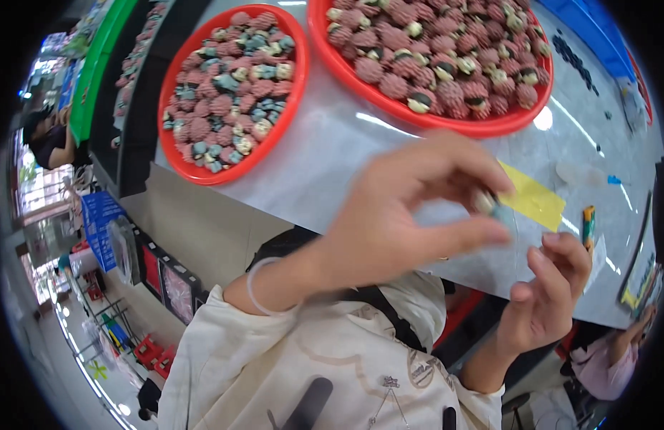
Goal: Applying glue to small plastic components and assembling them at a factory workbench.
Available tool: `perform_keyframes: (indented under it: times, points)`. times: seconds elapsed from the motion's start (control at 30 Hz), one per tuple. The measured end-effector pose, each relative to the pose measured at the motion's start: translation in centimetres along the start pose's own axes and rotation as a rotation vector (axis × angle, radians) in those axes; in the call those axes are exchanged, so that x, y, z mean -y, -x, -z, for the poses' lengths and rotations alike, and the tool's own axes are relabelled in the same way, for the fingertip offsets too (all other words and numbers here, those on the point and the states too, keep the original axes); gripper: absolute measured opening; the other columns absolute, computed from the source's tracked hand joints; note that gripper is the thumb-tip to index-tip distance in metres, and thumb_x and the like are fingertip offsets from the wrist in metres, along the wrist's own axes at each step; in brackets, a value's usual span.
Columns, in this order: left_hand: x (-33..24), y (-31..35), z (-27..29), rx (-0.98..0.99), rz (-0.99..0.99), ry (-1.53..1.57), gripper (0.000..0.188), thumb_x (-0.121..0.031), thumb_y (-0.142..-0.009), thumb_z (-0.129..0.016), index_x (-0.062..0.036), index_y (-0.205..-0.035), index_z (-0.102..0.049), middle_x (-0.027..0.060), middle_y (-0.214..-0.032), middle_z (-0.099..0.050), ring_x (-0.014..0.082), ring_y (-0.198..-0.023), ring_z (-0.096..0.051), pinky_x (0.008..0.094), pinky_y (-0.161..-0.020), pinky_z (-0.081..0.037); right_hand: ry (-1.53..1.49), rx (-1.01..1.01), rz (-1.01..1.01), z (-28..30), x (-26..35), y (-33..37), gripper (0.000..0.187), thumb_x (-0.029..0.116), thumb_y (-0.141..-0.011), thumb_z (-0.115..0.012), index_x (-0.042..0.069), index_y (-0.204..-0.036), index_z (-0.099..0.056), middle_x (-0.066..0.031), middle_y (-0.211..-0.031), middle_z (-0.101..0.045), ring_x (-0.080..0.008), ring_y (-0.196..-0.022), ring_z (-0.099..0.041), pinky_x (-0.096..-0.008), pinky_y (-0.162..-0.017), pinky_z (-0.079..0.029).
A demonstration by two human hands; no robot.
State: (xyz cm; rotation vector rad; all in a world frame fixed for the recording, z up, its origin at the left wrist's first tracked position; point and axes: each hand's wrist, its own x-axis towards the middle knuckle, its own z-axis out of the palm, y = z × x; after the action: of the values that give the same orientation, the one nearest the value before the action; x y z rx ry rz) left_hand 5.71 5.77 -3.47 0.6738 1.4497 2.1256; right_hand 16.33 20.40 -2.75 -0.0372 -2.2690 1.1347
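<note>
My left hand (pixel 411 208), with a pale band on its wrist, is raised over the near edge of the table. Its thumb and forefinger pinch a small cream and blue-grey piece (pixel 484 203), partly hidden by the fingers and slightly blurred. To the right and lower, my right hand (pixel 543 297) has its fingers loosely curled and apart, with nothing seen in them. Beyond my left hand stands a large red tray (pixel 446 129) heaped with ridged pink, cream and dark pieces (pixel 418 54). Another red tray (pixel 301 72), at the left, holds similar pieces in pink, cream and blue-grey (pixel 221 104).
A yellow sheet (pixel 532 193) lies on the grey table (pixel 332 136) beside my left hand. Right of it is a green and orange tube (pixel 588 222). Small dark pieces (pixel 575 61) lie near a blue bin (pixel 597 29). A co-worker's pink sleeve (pixel 608 369) shows at lower right.
</note>
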Motion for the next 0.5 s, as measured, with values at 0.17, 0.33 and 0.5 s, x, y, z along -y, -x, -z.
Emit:
perform_keyframes:
  times: [0.17,0.33,0.5]
  points:
    - [-4.9,-0.1,8.0,-0.393,-0.309,-1.214,0.022,0.002,-0.066,-0.058,-0.0025,-0.088,-0.055,0.0071,-0.09,-0.054,0.0149,-0.076,-0.054,0.0242,-0.066,-0.043,0.04,-0.008,-0.082,1.8,-1.4,0.2,0.023,0.021,-0.074,-0.058,0.0,-0.084,-0.056,-0.0127,-0.086,-0.048,-0.019,-0.075,-0.046,-0.0231,-0.06,-0.036]
    - [-6.7,1.1,13.4,-0.265,-0.24,-1.802,0.017,-0.007,-0.07,-0.054,-0.0056,-0.087,-0.055,0.0081,-0.091,-0.054,0.0253,-0.083,-0.052,0.0314,-0.073,-0.04,-0.012,-0.076,-0.158,0.5,-1.6,-0.4,0.014,0.008,-0.07,-0.058,-0.001,-0.081,-0.056,-0.011,-0.082,-0.049,-0.0175,-0.071,-0.047,-0.0231,-0.057,-0.036]
    - [-6.3,-0.3,12.4,-0.531,-0.099,-1.855,0.021,-0.015,-0.078,-0.048,-0.0066,-0.097,-0.049,0.0098,-0.094,-0.051,0.0258,-0.088,-0.049,0.0343,-0.075,-0.038,-0.031,-0.072,-0.212,1.0,-1.8,-0.3,0.013,0.0,-0.067,-0.058,-0.001,-0.08,-0.057,-0.0088,-0.078,-0.05,-0.0125,-0.062,-0.044,-0.0198,-0.052,-0.035]
